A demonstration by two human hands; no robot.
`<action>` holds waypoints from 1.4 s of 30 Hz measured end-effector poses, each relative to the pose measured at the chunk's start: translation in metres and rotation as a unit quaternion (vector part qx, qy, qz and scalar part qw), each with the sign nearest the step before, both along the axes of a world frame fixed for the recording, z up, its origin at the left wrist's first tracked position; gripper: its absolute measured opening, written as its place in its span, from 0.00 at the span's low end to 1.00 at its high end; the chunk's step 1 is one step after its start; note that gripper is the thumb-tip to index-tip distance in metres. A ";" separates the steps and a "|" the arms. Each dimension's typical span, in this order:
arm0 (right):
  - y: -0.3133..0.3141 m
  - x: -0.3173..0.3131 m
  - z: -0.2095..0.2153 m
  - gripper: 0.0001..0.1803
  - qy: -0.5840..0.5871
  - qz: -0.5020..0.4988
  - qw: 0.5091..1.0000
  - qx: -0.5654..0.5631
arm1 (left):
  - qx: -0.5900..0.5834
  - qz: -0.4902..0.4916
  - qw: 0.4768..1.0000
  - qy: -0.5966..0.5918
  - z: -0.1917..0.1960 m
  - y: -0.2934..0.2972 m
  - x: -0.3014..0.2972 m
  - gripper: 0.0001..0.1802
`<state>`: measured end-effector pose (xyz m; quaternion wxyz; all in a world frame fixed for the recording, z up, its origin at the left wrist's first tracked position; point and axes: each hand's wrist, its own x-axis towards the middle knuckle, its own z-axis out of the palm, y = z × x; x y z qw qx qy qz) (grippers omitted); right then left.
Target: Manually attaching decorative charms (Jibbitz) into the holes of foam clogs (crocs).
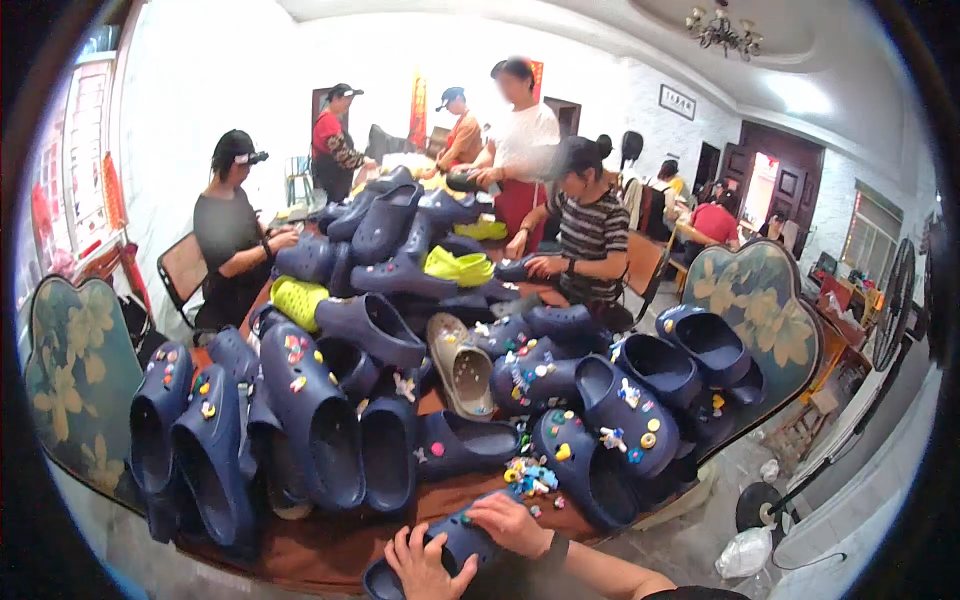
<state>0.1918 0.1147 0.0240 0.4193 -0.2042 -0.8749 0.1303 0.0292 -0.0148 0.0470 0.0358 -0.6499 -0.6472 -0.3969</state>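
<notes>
A navy foam clog [466, 545] lies at the near edge of the table, between my hands. My left hand [425, 565] grips it, fingers spread over its upper and the thumb along its side. On the clog's top, the fingertips of my right hand [510, 522] are pinched at a small greenish charm [467, 519], mostly covered by the fingers. Just beyond, a small heap of colourful shoe charms [532, 476] rests on the brown tabletop [440, 497]. A navy clog with a pink charm [465, 442] lies behind the heap.
Navy clogs with charms [312, 415] crowd the left; more decorated clogs [628, 415] are piled right. A beige clog [460, 367] and lime clogs [458, 266] sit among them. Several people, including one in a striped shirt [592, 235], work farther back. A fan [893, 305] stands right.
</notes>
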 end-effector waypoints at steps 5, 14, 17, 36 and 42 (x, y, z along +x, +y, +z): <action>0.011 0.004 -0.003 0.13 -0.025 0.015 1.000 0.000 | 0.007 -0.010 1.000 -0.002 0.002 0.009 0.000 0.37; 0.003 0.009 0.026 0.11 -0.132 -0.003 0.990 0.042 | 0.002 -0.012 1.000 0.005 0.003 0.014 -0.001 0.37; -0.002 0.012 0.014 0.15 -0.201 -0.014 0.978 0.056 | -0.001 -0.014 1.000 0.004 0.003 0.012 0.000 0.37; 0.001 0.006 0.020 0.12 -0.091 -0.063 0.994 0.024 | 0.022 -0.012 1.000 0.013 0.003 0.014 0.000 0.38; 0.019 0.009 0.044 0.11 -0.273 0.072 0.959 0.002 | 0.012 -0.011 1.000 0.017 0.004 0.014 0.000 0.38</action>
